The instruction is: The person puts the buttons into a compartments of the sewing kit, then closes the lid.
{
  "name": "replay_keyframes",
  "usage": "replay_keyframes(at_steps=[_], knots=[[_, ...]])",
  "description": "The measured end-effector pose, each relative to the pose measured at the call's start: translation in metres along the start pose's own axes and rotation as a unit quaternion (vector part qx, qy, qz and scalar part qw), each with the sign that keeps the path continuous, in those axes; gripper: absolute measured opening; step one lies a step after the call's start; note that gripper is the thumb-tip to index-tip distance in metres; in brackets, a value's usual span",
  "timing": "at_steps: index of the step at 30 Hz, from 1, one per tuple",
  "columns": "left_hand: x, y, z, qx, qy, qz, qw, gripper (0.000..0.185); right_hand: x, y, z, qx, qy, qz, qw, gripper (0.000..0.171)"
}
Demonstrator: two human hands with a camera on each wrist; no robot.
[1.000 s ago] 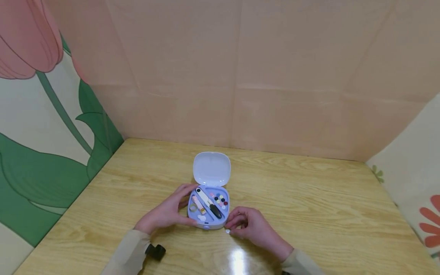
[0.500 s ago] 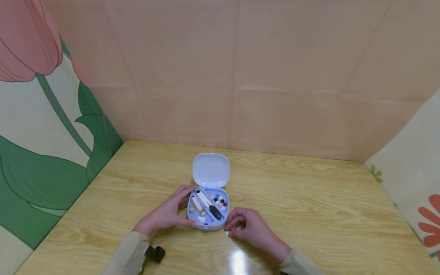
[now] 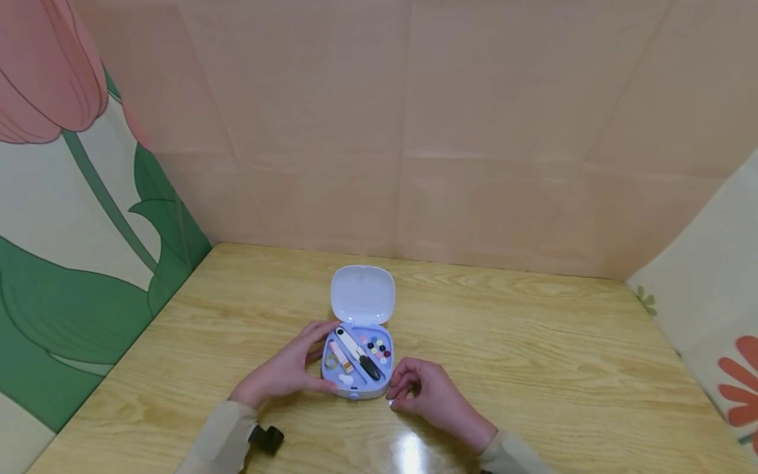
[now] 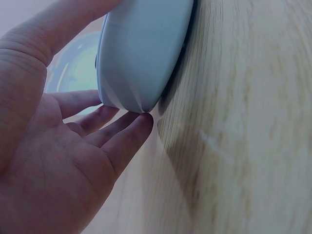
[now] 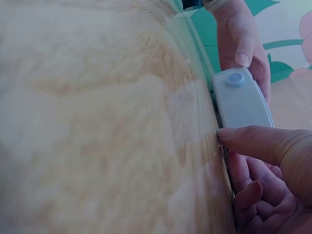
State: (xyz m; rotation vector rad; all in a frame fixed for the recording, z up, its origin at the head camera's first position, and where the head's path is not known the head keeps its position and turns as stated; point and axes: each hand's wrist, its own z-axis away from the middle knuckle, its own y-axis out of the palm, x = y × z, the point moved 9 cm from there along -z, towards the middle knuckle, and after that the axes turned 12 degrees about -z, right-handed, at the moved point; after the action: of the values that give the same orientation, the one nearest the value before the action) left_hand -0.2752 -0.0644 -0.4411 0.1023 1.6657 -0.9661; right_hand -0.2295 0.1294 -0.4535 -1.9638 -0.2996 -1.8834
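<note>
A small lavender sewing box point(image 3: 365, 394) stands on the table with its white lid point(image 3: 362, 295) raised. In its tray are white-and-black thread snips point(image 3: 360, 355), several coloured buttons point(image 3: 379, 349), a pink-and-gold strip point(image 3: 340, 356), a ring-shaped piece point(image 3: 330, 361) and a white piece point(image 3: 345, 380). My left hand point(image 3: 288, 368) holds the box's left side, thumb at the front and fingers behind; in the left wrist view fingertips touch its wall. By the front right corner, my right hand point(image 3: 431, 398) pinches a tiny shiny white thing point(image 3: 390, 403) low at the tabletop, mostly covered by fingertips.
The wood-grain table point(image 3: 533, 355) reaches back to a plain pinkish cloth wall point(image 3: 408, 131). Flower-printed panels stand at the left point(image 3: 71, 250) and right. A black wrist device point(image 3: 268, 439) sits at the left sleeve.
Right thumb and fingertips have closed in on the tiny shiny thing, which now shows less. The left hand keeps its place on the box. The head view has tilted slightly.
</note>
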Motion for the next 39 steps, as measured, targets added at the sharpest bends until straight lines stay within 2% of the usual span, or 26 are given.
replay_keyframes(at_steps=[18,25,39], knots=[[-0.003,0.000,0.001,-0.003,0.019,-0.002,0.9998,0.101,0.004,-0.001,0.002,0.024,-0.013,0.017,0.999,0.024],[-0.002,-0.001,0.000,0.000,0.007,-0.002,1.0000,0.102,0.007,-0.002,0.003,0.026,-0.014,0.002,1.000,0.019],[-0.002,0.000,0.000,0.003,0.003,-0.001,1.0000,0.102,-0.003,-0.013,0.002,0.003,0.021,-0.026,0.999,0.022]])
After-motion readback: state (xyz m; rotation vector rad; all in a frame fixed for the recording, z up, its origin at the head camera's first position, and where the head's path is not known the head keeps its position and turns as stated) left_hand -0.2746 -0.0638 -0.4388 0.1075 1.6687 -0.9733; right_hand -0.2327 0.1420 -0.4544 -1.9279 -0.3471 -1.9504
